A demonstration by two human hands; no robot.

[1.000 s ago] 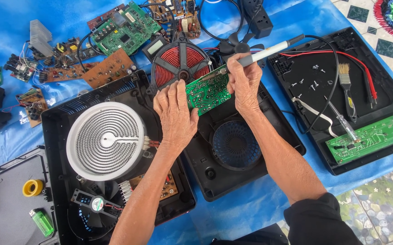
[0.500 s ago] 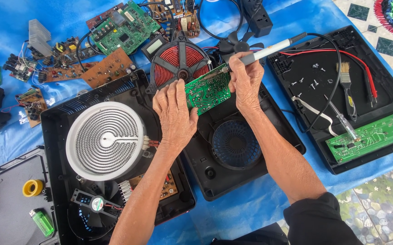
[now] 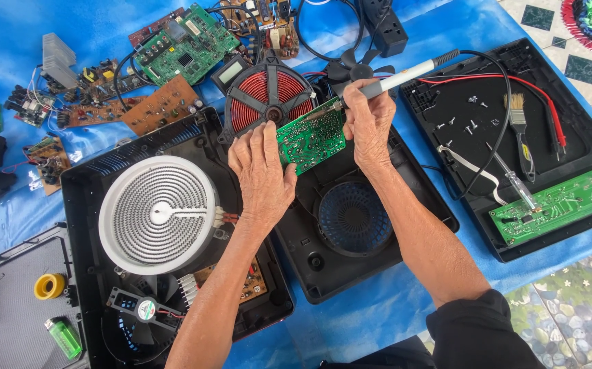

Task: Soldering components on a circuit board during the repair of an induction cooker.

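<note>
Centre of frame, slightly above middle: left hand (image 3: 263, 179) grips the lower left edge of a small green circuit board (image 3: 311, 139), fingers closed on it, holding it tilted over an opened black cooker base (image 3: 350, 232). Right hand (image 3: 369, 123) is wrapped around the grey handle of a soldering iron (image 3: 384, 83); the iron's tip rests on the board's upper edge, and its black cord loops off to the right. Just above the board, a red copper coil disc (image 3: 268, 96) and a black fan blade (image 3: 354, 68). Left of centre, a second open housing carries a round white heating coil (image 3: 158, 215), with a small cooling fan (image 3: 142, 309) below it. Right of frame: a black tray-like casing (image 3: 446, 102) holding loose screws, a paintbrush (image 3: 518, 123), a screwdriver (image 3: 514, 181), red and black probe leads (image 3: 548, 116), and a long green board (image 3: 555, 205). Upper left: scattered circuit boards (image 3: 183, 44) on blue sheeting (image 3: 9, 34). Lower left corner: a yellow tape roll (image 3: 50, 285) and a green lighter (image 3: 63, 337) on a dark panel.
</note>
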